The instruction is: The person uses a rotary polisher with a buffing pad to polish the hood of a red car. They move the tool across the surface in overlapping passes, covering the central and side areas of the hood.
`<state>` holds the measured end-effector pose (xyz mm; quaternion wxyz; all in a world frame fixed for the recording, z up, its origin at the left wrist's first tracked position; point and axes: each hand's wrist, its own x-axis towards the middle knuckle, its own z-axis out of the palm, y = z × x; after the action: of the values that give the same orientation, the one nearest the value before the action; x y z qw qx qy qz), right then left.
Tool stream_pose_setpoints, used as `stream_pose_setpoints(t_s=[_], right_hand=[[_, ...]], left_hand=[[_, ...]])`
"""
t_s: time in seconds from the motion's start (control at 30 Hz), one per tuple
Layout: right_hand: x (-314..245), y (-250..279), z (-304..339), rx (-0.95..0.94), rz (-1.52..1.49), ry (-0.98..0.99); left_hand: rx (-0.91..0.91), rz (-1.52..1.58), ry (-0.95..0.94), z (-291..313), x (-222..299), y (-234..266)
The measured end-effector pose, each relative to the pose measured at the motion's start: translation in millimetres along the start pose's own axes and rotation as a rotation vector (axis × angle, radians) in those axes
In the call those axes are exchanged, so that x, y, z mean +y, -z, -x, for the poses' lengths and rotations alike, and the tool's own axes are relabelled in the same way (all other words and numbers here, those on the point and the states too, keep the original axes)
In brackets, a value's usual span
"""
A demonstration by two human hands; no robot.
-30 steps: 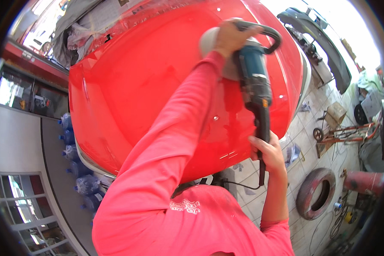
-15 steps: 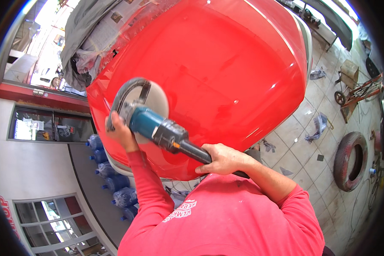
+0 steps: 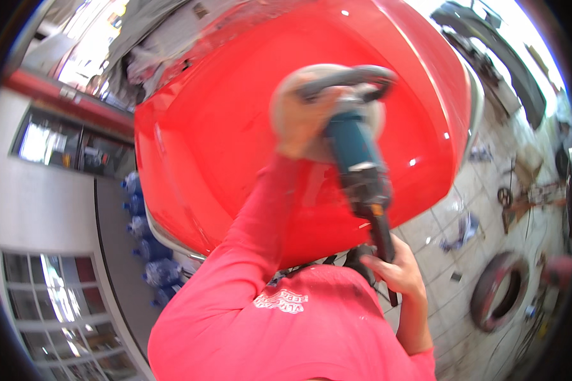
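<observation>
A teal and black polisher [image 3: 354,143] with a round pale pad [image 3: 286,95] is over the glossy red hood [image 3: 235,133] of a car. My left hand [image 3: 300,124], blurred by motion, grips the black loop handle [image 3: 368,75] at the polisher's head. Lower down, my right hand [image 3: 397,270] is wrapped round its long rear handle. The pad appears to lie against the hood, though the tool's head hides most of the contact. Grey sheeting [image 3: 149,35] covers the car beyond the hood.
Several blue water jugs [image 3: 152,247] line the wall at the left, near a paned window [image 3: 57,305]. On the tiled floor to the right lie a tire [image 3: 499,292] and crumpled plastic [image 3: 462,232]. A hand truck [image 3: 534,193] and a dark bumper [image 3: 521,57] are farther off.
Both hands have swung the polisher's head rightward and a little away across the hood. The rear handle has shifted right and nearer to me, and the tool now points more straight ahead.
</observation>
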<state>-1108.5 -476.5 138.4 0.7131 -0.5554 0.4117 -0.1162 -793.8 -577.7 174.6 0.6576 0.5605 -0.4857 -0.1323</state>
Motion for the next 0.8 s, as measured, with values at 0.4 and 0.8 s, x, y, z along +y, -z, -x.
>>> stream_pose_setpoints(t_s=[0.4, 0.8], right_hand=[[-8, 55, -20, 0.368, -0.365, 0.065], [-67, -120, -116, -0.245, -0.053, 0.041]], left_hand=[[-0.251, -0.038, 0.051, -83, -34, -181], [0.248, -0.076, 0.004, -84, -63, 164]])
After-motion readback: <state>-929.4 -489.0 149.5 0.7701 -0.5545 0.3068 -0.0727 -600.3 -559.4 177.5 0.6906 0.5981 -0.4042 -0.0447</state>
